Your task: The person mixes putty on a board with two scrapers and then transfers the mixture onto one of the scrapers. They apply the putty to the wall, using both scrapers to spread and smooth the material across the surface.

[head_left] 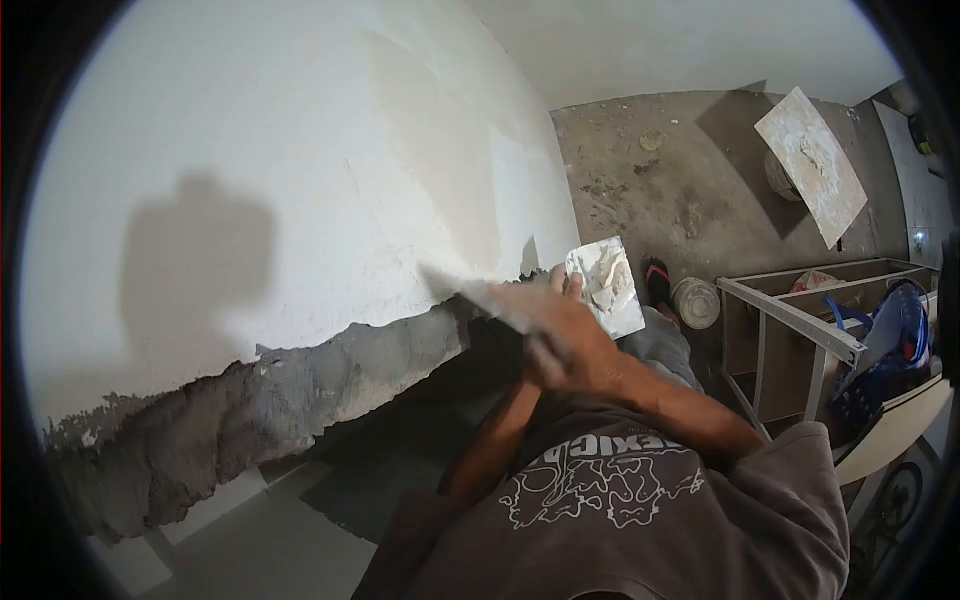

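Observation:
My right hand is closed around a putty knife, both smeared by motion. The blade reaches left toward the white wall, close to the broken edge of its coat; whether it touches is hard to tell. My left hand grips a flat white plate by its near side, its fingertips showing on the edge. Pasty white filler lies on that plate. My right hand and forearm cover most of the left hand.
Below the white coat runs a rough grey strip. On the floor stands a pale bucket near my foot. Farther off, a smeared board rests on another container. A metal-framed shelf with a blue bag stands at the right.

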Demonstrator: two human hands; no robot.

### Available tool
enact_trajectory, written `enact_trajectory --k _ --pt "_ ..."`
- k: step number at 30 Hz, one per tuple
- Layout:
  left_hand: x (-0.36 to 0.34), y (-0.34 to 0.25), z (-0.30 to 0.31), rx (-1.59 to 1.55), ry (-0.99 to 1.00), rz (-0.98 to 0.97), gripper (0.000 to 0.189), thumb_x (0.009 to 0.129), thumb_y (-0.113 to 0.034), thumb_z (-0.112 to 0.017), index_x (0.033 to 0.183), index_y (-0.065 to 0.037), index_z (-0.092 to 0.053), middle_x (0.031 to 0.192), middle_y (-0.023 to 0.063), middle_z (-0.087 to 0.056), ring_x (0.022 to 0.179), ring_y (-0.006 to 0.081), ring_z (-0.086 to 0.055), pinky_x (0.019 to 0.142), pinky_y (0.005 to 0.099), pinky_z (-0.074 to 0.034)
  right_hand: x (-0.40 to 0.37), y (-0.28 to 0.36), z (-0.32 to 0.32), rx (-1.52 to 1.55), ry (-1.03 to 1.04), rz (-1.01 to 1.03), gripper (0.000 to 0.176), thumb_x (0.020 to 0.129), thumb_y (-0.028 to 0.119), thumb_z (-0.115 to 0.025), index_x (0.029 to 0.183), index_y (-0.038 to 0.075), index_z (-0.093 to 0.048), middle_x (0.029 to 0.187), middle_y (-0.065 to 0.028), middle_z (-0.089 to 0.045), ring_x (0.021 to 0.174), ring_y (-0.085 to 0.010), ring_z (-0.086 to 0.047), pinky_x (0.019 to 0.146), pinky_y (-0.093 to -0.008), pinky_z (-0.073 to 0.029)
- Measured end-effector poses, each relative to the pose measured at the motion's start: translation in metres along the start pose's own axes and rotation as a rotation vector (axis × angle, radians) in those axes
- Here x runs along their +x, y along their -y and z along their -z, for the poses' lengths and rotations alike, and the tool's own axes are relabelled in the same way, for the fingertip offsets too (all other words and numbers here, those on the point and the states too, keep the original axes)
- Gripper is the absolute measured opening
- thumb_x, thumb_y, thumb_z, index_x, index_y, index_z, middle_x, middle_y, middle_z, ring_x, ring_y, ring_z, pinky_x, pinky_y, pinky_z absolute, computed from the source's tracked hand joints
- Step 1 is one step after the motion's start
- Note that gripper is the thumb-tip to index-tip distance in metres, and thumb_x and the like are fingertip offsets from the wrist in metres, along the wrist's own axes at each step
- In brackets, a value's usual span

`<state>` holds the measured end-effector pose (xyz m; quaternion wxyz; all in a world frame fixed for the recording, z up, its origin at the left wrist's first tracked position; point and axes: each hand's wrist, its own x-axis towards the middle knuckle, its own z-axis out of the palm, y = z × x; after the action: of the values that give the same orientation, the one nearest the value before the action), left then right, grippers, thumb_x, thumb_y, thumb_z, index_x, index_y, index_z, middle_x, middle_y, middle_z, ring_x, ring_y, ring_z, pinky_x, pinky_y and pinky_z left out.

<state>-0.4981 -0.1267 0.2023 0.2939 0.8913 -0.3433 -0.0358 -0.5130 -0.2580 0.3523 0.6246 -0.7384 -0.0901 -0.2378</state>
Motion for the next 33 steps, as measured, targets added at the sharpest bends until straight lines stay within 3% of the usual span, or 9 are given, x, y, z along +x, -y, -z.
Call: enact_trajectory --k 3,5,7,13,22,25,26,29,33 --pt "0.021 -0.009 0.001 -0.502 0.031 0.333 0.043 0.102 -0.027 -0.046 0.137 -0.002 -0.046 0.126 0.0167 -0.056 0.113 0.0241 -0.053 0.101 0.0371 -0.039 0.025 -0.013 0.009 0.016 -0.091 -0.534 0.035 0.086 0.006 -0.057 0.12 -0.002 -0.057 0.103 -0.0252 -0.066 0.089 -0.0337 -0.065 0.082 -0.0398 -0.051" --pt "0.03 -0.016 0.006 -0.834 0.057 0.551 0.039 0.102 -0.026 -0.047 0.132 -0.001 -0.05 0.118 0.0144 -0.06 0.108 0.0212 -0.055 0.098 0.0349 -0.04 0.054 -0.05 0.018 -0.079 -0.112 -0.56 0.026 0.091 0.013 -0.049 0.108 -0.004 -0.059 0.082 -0.0275 -0.064 0.078 -0.0425 -0.065 0.071 -0.0462 -0.05" --pt "0.03 -0.023 0.012 -0.73 -0.007 0.534 0.031 0.1 -0.024 -0.049 0.118 0.001 -0.055 0.103 0.0101 -0.06 0.098 0.0171 -0.052 0.091 0.032 -0.041 0.079 -0.091 0.018 -0.099 -0.086 -0.686 0.029 0.087 0.015 -0.05 0.107 -0.005 -0.06 0.075 -0.0264 -0.064 0.075 -0.0398 -0.065 0.07 -0.0447 -0.05" --pt "0.016 -0.016 0.0 -0.753 -0.002 0.615 0.026 0.099 -0.021 -0.049 0.108 0.002 -0.053 0.097 0.0138 -0.058 0.091 0.02 -0.053 0.083 0.0371 -0.043 0.117 -0.152 -0.005 -0.164 -0.085 -0.7 0.031 0.085 0.013 -0.048 0.106 -0.004 -0.062 0.082 -0.0241 -0.065 0.079 -0.031 -0.065 0.073 -0.0418 -0.05" --pt "0.005 -0.007 -0.008 -0.718 -0.043 0.545 0.022 0.098 -0.019 -0.048 0.1 0.002 -0.051 0.086 0.0099 -0.052 0.083 0.0183 -0.048 0.081 0.0353 -0.042 0.146 -0.139 -0.019 -0.095 -0.024 -0.693 0.036 0.086 0.011 -0.05 0.118 0.0 -0.062 0.103 -0.028 -0.067 0.097 -0.0426 -0.065 0.084 -0.0436 -0.05" --pt "0.006 -0.01 -0.01 -0.874 -0.124 0.566 0.021 0.099 -0.019 -0.048 0.1 0.001 -0.051 0.087 0.0083 -0.052 0.084 0.0167 -0.048 0.081 0.0336 -0.042 0.132 -0.114 -0.026 -0.163 -0.193 -0.199 0.035 0.092 0.015 -0.053 0.121 -0.004 -0.06 0.092 -0.0243 -0.066 0.083 -0.0372 -0.064 0.077 -0.0385 -0.05" --pt "0.005 -0.01 -0.007 -0.848 -0.098 0.582 0.021 0.099 -0.019 -0.048 0.101 0.001 -0.052 0.089 0.0084 -0.053 0.085 0.0166 -0.049 0.081 0.0335 -0.043 0.126 -0.1 -0.016 -0.137 -0.079 -0.244 0.039 0.094 0.016 -0.054 0.128 -0.003 -0.057 0.101 -0.0259 -0.066 0.091 -0.0319 -0.066 0.082 -0.036 -0.049" --pt "0.008 -0.009 -0.001 -0.815 -0.075 0.607 0.023 0.099 -0.02 -0.05 0.104 0.001 -0.054 0.092 0.0091 -0.057 0.088 0.0164 -0.051 0.083 0.0333 -0.043 0.116 -0.11 0.002 0.023 -0.132 -0.187 0.034 0.093 0.012 -0.053 0.122 -0.005 -0.058 0.102 -0.029 -0.066 0.095 -0.0408 -0.066 0.086 -0.0389 -0.05" --pt "0.007 -0.011 -0.005 -0.856 -0.153 0.603 0.026 0.099 -0.022 -0.051 0.108 0.002 -0.054 0.094 0.0108 -0.059 0.089 0.0174 -0.053 0.084 0.0333 -0.044 0.153 -0.127 0.008 -0.074 -0.154 -0.643 0.027 0.088 0.014 -0.052 0.106 -0.004 -0.062 0.085 -0.0231 -0.066 0.078 -0.0319 -0.066 0.071 -0.041 -0.049"
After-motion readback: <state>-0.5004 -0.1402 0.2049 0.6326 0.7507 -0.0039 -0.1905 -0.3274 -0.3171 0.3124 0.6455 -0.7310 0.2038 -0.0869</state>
